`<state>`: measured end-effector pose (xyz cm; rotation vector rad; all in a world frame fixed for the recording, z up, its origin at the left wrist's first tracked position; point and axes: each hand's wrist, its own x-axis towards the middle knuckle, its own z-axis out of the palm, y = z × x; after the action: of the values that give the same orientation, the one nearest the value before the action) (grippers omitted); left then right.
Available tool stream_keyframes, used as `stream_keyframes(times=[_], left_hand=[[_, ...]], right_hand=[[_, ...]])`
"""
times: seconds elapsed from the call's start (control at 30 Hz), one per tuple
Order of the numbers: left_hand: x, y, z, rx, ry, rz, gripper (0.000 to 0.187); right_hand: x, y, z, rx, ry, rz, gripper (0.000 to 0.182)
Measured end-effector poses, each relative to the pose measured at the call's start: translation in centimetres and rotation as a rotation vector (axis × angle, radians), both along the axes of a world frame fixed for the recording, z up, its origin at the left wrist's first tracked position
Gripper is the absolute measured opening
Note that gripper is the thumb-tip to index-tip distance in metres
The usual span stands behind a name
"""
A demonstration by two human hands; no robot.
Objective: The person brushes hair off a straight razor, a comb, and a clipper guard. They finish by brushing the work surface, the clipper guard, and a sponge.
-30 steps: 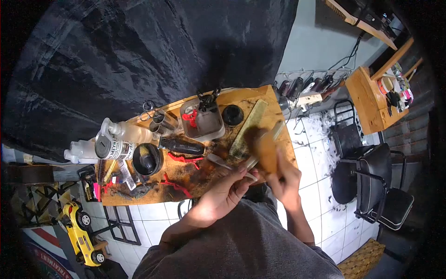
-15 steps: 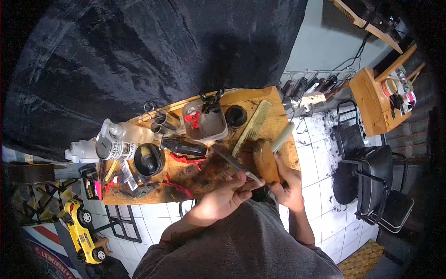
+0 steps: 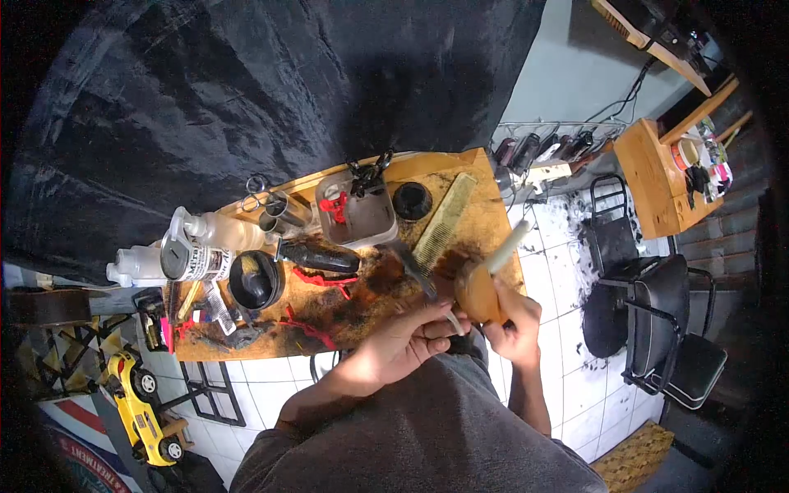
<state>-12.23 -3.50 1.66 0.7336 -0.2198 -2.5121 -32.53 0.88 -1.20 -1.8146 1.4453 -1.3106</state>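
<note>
My left hand (image 3: 408,341) is closed round a slim tool (image 3: 416,269) with a dark blade-like part and a pale handle. In my right hand (image 3: 516,324) is a wooden brush (image 3: 478,294), its rounded wooden back showing and blurred. The two hands are close together over the front edge of the wooden table (image 3: 386,296). Just beyond the brush lie a pale green handle-like object (image 3: 507,246) and a large yellowish comb (image 3: 446,222). Black clippers (image 3: 319,255) rest left of the dark tool.
A grey tub (image 3: 357,218) holds clips. Around it are a black round container (image 3: 412,201), metal cups (image 3: 283,214), a black bowl (image 3: 256,281), bottles (image 3: 197,246) and red clips (image 3: 325,281). Black chairs (image 3: 657,304) stand at right; a yellow toy car (image 3: 140,411) is lower left.
The brush in my right hand has turned and moved slightly right. The dark tool in my left hand is angled more steeply. The whole view has shifted a little.
</note>
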Motion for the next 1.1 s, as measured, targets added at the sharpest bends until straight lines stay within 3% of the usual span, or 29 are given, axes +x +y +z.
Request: stream_keyframes(times=[0.1,0.17,0.27,0.37,0.47,0.53,0.6,0.63,0.67,0.77,0.83,1.0,1.07,1.1], left_hand=[[0.1,0.0,0.1,0.052,-0.001,-0.018,0.025],[0.1,0.2,0.0,0.071,-0.035,-0.032,0.024],[-0.1,0.3,-0.4,0.029,0.000,-0.117,0.026],[-0.6,0.3,0.4,0.066,0.023,-0.102,0.028],[0.0,-0.3,0.8,0.087,-0.015,-0.107,0.028],[0.1,-0.3,0.9,0.016,-0.029,-0.125,0.029],[0.2,-0.2,0.8,-0.050,-0.040,-0.151,0.030],[0.4,-0.2,0.5,-0.051,-0.039,-0.162,0.030],[0.5,-0.2,0.2,-0.052,-0.036,-0.174,0.031],[0.3,0.0,-1.3,-0.044,-0.043,-0.049,0.033],[0.1,0.1,-1.2,-0.041,-0.054,-0.028,0.034],[-0.9,0.1,-0.2,-0.022,-0.107,0.002,0.037],[-1.3,0.1,-0.6,-0.047,-0.080,0.062,0.035],[-1.6,0.2,-1.4,-0.083,-0.056,0.055,0.034]], right_hand=[[0.1,-0.1,-1.0,-0.085,0.099,-0.052,0.054],[0.2,-0.8,-1.1,0.008,-0.015,-0.358,0.050],[-0.1,-1.6,-0.7,0.040,-0.185,-0.451,0.050],[-0.2,0.0,-1.6,0.059,-0.176,-0.275,0.051],[-0.2,0.0,-2.1,-0.242,0.073,-0.079,0.048],[-1.0,-0.1,-2.9,-0.281,0.046,-0.049,0.045],[-1.8,-0.3,-2.8,-0.155,0.083,-0.190,0.044],[-1.3,-0.7,-2.4,-0.124,0.081,-0.401,0.046],[-1.3,-0.9,-1.3,0.038,-0.044,-0.457,0.049],[-1.1,-2.9,-0.2,-0.024,-0.124,-0.558,0.048],[-1.6,-2.8,-1.6,-0.002,-0.322,-0.622,0.059],[-0.9,-0.1,-1.4,0.001,-0.178,-0.521,0.065],[-0.2,0.3,0.1,-0.279,-0.032,-0.184,0.040],[-0.2,1.1,0.0,-0.197,-0.032,-0.076,0.038]])
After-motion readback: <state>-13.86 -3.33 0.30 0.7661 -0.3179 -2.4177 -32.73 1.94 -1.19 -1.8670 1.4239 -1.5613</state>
